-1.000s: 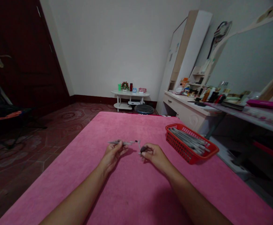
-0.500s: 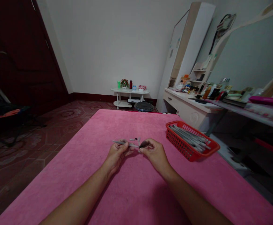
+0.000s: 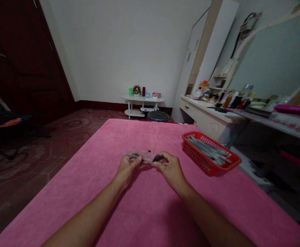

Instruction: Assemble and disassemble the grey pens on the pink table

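My left hand pinches a slim grey pen that points left, just above the pink cloth. My right hand is closed on a small dark piece, held against the pen's right end. Two small loose parts lie on the cloth just beyond my fingers. A red plastic basket holding several grey pens stands to the right of my right hand.
The pink cloth covers a table that runs out ahead of me. A white dressing table crowded with bottles is at the right. Against the far wall are a low white side table and a round dark stool. A dark door fills the left.
My hands have come together: a second ago the right hand with the dark piece was apart from the pen, now it meets the pen's right end. The view has tilted slightly.
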A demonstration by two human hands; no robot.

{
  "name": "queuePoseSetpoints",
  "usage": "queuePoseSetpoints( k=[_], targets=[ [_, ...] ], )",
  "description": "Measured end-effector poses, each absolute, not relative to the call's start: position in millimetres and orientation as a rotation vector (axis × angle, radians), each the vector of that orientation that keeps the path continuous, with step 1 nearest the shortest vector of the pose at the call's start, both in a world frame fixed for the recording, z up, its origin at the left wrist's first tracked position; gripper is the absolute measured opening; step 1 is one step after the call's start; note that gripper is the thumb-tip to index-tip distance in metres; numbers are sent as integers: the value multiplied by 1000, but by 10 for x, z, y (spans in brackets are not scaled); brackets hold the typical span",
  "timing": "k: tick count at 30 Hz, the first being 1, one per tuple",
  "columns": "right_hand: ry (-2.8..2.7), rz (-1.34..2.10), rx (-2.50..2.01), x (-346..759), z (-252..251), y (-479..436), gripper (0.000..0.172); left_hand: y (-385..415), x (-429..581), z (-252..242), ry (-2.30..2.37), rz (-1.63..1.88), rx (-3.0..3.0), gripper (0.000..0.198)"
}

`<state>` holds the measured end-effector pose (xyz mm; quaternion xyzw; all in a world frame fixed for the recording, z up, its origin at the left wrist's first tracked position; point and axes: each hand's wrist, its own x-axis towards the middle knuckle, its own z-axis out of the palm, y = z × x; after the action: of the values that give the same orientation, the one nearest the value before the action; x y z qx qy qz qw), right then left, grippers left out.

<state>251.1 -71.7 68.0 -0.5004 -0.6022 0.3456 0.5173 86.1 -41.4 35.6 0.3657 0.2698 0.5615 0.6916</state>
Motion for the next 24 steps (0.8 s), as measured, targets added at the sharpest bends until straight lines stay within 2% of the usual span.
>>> queuePoseSetpoints(
  k=[11,21,24],
  targets=[
    [-1426,781,-1216,2483,621,-723,3,-426,868,345,654,1240,757,33],
    [-1288,969,-1221,2454,512,-701,1,-422,835,321,712,1236,875,38],
    [-1340,933,-1271,2459,504,-720,16,-437,855,332,712,1241,893,38]
  ],
)
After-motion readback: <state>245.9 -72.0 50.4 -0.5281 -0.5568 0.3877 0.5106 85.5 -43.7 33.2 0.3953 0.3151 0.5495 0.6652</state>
